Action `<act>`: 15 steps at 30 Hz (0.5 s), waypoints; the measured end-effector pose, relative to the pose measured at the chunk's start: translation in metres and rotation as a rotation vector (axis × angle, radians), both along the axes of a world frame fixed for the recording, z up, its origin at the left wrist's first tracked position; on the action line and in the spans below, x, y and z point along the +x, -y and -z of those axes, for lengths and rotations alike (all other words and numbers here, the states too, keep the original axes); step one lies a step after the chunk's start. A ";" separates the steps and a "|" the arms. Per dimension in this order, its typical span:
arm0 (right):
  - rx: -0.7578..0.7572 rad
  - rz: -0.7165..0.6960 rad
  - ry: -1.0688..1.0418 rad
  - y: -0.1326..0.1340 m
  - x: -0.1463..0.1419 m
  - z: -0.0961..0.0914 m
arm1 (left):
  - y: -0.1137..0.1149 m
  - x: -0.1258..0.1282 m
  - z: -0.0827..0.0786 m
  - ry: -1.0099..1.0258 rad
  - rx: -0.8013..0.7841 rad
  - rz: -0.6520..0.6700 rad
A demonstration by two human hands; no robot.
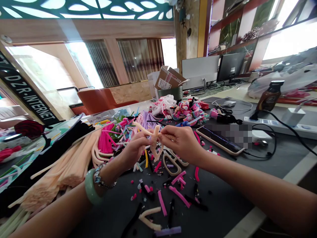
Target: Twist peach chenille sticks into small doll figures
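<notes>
Both hands meet above the dark table, pinching a cream pipe cleaner (155,145) that is bent and twisted into a small shape. My left hand (135,147) grips it from the left, thumb and fingers pressed together. From the other side, the curled fingers of my right hand (182,142) close on the same piece. One loose end sticks out to the upper left and a loop hangs below. Just under the hands lie scissors (172,169) with beige handles, their blades hidden. Cut pink pipe cleaner pieces (179,196) and black and cream ones are scattered in front.
Bundles of cream pipe cleaners (71,165) lie left, beside a bright pink bundle (106,140). A phone (220,140) with a cable rests right, near a power strip (267,123) and a dark bottle (270,96). A cardboard box (169,79) and monitors (200,71) stand behind.
</notes>
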State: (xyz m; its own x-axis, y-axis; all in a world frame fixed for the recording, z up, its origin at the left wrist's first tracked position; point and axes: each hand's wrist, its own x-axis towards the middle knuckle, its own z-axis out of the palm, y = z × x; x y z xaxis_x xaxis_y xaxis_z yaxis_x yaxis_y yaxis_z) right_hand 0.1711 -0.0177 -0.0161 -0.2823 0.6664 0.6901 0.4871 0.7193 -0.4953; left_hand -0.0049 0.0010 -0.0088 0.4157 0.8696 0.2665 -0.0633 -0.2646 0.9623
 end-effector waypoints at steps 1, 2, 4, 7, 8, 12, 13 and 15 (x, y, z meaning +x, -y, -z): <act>-0.003 -0.006 0.001 0.000 0.000 0.000 | 0.001 0.000 0.000 -0.050 -0.002 0.010; -0.006 -0.010 0.002 0.000 0.000 0.000 | 0.003 0.001 -0.001 -0.094 -0.002 0.014; -0.015 -0.018 -0.002 0.000 0.000 0.000 | 0.004 0.003 -0.002 -0.154 0.013 0.011; -0.041 -0.032 -0.010 -0.001 0.000 0.000 | 0.004 0.004 -0.004 -0.200 0.076 -0.011; -0.045 -0.035 -0.012 -0.002 0.000 0.000 | 0.004 0.004 -0.004 -0.207 0.088 -0.025; -0.069 -0.039 -0.028 -0.003 0.000 0.001 | 0.003 0.002 -0.005 -0.277 0.127 -0.087; -0.091 -0.049 -0.043 -0.004 0.000 0.001 | 0.002 0.002 -0.004 -0.297 0.151 -0.088; -0.157 -0.096 -0.092 -0.005 0.000 0.002 | 0.002 0.001 -0.003 -0.331 0.213 -0.069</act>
State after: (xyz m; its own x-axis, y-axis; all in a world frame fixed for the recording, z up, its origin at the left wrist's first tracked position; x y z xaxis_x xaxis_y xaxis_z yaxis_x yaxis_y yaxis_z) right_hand 0.1715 -0.0125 -0.0180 -0.2899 0.7409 0.6058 0.3675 0.6706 -0.6444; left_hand -0.0037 -0.0014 -0.0054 0.4518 0.8382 0.3054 0.2655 -0.4532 0.8510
